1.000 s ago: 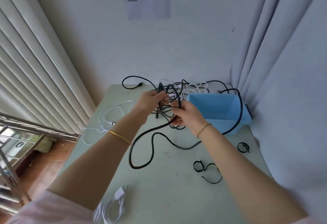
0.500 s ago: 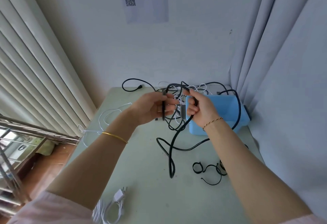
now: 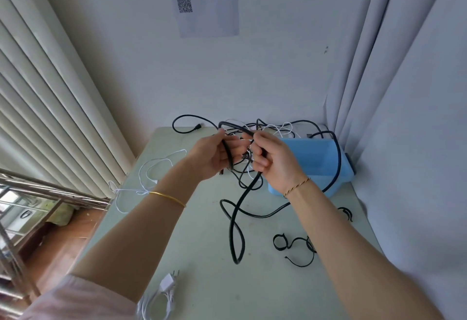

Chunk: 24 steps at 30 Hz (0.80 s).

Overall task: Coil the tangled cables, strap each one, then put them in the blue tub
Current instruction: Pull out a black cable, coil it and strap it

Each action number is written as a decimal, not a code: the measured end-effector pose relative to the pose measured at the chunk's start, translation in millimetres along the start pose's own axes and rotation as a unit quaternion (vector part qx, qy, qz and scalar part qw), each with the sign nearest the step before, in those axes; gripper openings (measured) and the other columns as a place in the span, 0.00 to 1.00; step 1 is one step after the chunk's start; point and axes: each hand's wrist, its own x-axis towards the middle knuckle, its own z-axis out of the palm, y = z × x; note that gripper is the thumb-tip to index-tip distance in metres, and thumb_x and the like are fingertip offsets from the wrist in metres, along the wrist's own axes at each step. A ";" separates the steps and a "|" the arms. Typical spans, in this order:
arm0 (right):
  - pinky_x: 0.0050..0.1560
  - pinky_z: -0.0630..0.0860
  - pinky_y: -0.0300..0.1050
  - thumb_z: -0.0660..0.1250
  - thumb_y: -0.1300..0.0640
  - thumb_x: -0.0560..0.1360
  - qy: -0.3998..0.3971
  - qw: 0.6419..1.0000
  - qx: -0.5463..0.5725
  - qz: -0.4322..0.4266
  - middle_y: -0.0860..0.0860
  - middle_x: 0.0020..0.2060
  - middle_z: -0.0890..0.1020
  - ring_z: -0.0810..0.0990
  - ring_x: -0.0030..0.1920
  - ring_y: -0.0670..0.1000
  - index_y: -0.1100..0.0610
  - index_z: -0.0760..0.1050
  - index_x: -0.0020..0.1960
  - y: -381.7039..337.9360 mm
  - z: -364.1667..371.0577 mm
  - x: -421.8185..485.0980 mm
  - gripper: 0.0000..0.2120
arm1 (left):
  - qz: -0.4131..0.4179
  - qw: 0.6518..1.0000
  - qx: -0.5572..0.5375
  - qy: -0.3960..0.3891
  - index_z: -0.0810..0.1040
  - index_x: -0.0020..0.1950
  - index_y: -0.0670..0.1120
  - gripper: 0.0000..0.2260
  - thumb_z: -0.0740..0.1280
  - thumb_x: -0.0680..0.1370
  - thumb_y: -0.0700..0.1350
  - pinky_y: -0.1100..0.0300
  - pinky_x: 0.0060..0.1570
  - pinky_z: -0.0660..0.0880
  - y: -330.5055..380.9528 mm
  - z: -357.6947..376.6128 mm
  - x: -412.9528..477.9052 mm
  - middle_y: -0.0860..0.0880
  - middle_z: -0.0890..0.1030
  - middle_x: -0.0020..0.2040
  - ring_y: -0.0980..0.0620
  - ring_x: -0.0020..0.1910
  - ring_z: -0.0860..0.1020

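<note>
**Snag risk while coiling the black cable**

Both hands are up at centre frame. The left hand (image 3: pixel 212 153) has its fingers curled round the thick black cable (image 3: pixel 237 218). The right hand (image 3: pixel 275 163) is clenched on the same cable just beside it, with a short arch between them.

From the right hand the cable drops to a twisted loop on the table (image 3: pixel 202 281) at lower centre. It then runs right under the forearm, up across the blue tub (image 3: pixel 313 185) at centre right, and into the tangle (image 3: pixel 267 127) behind the hands.

Likely failure points:
- The far run lies over the tub. A hard pull probably drags or tips the tub instead of freeing slack.
- Thin white leads are mixed into the tangle. Pulling the black cable could tighten them round it or wind them into the coil.
- The twist in the table loop may get wound in as a kink, so the coil won't lie flat for strapping.
- The straps (image 3: pixel 295 246) sit at lower right, near the right forearm. A sweep of the arm or the cable could knock them off the edge.

I'd free the tub run first and feed slack slowly.
</note>
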 end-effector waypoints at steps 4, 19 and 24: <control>0.27 0.53 0.39 0.61 0.58 0.77 -0.049 0.998 -0.005 0.032 0.48 0.29 0.67 0.59 0.24 0.44 0.54 0.81 0.43 3.8 -1.0 -6.2 0.11 | 0.015 0.995 -0.076 -0.069 0.74 0.59 0.38 0.24 0.45 0.84 0.53 0.63 0.37 0.79 6.6 -1.6 -3.1 0.48 0.85 0.43 0.53 0.39 0.83; 0.56 0.78 0.50 0.62 0.59 0.79 -0.163 0.915 -0.314 0.193 0.53 0.34 0.81 0.82 0.43 0.52 0.59 0.77 0.49 37.9 -22.2 -21.0 0.06 | 0.037 0.978 -0.011 -0.204 0.72 0.59 0.34 0.21 0.45 0.83 0.46 0.64 0.26 0.75 33.1 1.2 -37.6 0.52 0.75 0.24 0.59 0.15 0.64; 0.39 0.76 0.39 0.64 0.48 0.76 -0.092 0.832 -0.527 0.145 0.53 0.30 0.76 0.78 0.32 0.50 0.60 0.74 0.45 23.8 -20.2 -5.8 0.14 | -0.036 0.963 0.122 -0.239 0.73 0.59 0.37 0.20 0.48 0.81 0.48 0.64 0.30 0.75 24.1 -5.4 -49.1 0.45 0.85 0.44 0.57 0.18 0.66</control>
